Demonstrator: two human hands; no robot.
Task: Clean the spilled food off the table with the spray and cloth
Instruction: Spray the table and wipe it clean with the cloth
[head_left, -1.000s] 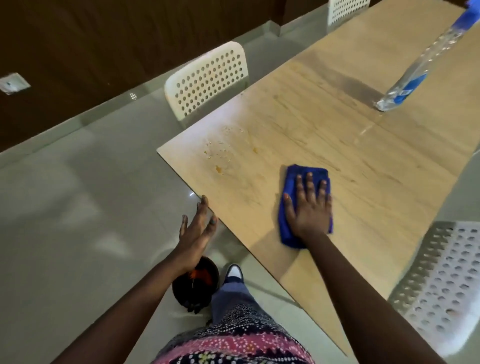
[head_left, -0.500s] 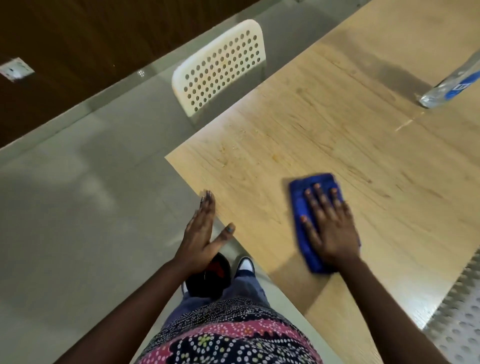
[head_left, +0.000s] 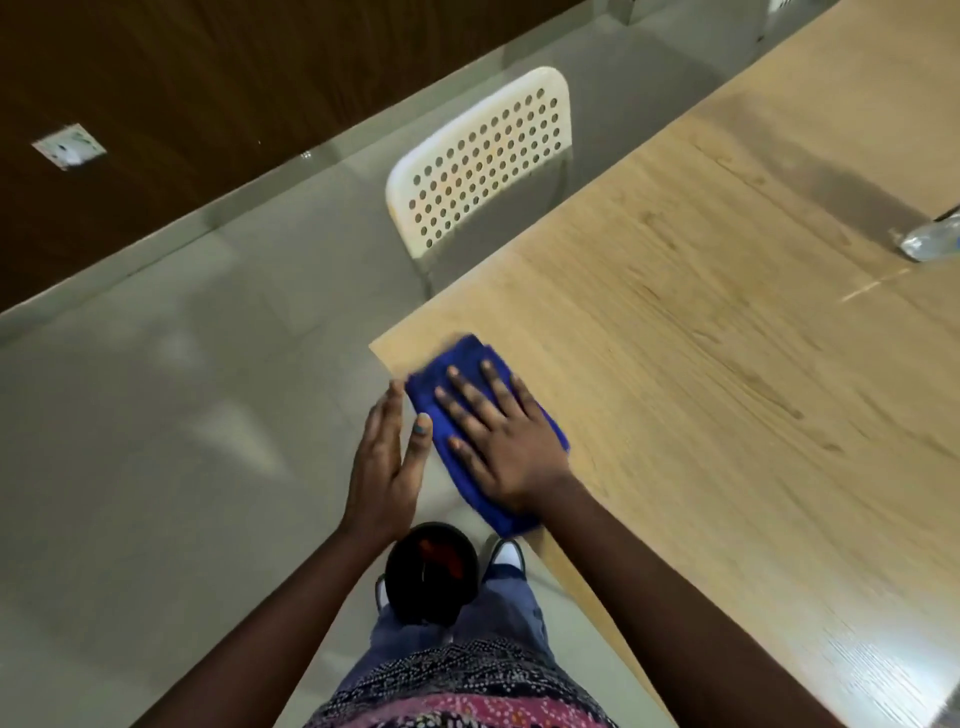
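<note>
The folded blue cloth (head_left: 467, 415) lies at the near corner of the pale wood-grain worktop (head_left: 727, 415), its edge right at the worktop's rim. The person's right hand (head_left: 498, 441) presses flat on top of it, fingers (head_left: 467, 387) straight and spread apart, palm covering the cloth's middle. The left hand (head_left: 387, 462) is held just off the worktop's edge, beside the cloth, fingers straight and close together, thumb out toward the cloth; whether it touches the cloth I cannot tell. The clear plastic spray bottle with a blue label (head_left: 932, 241) stands well apart from the hands, far across the worktop at the right border, only its lower part in view. A white perforated plastic chair (head_left: 483, 161) sits against the far side of the worktop. Down on the grey tiled floor (head_left: 156, 467), a small black bin (head_left: 431, 571) sits by the person's feet, below the left wrist.
</note>
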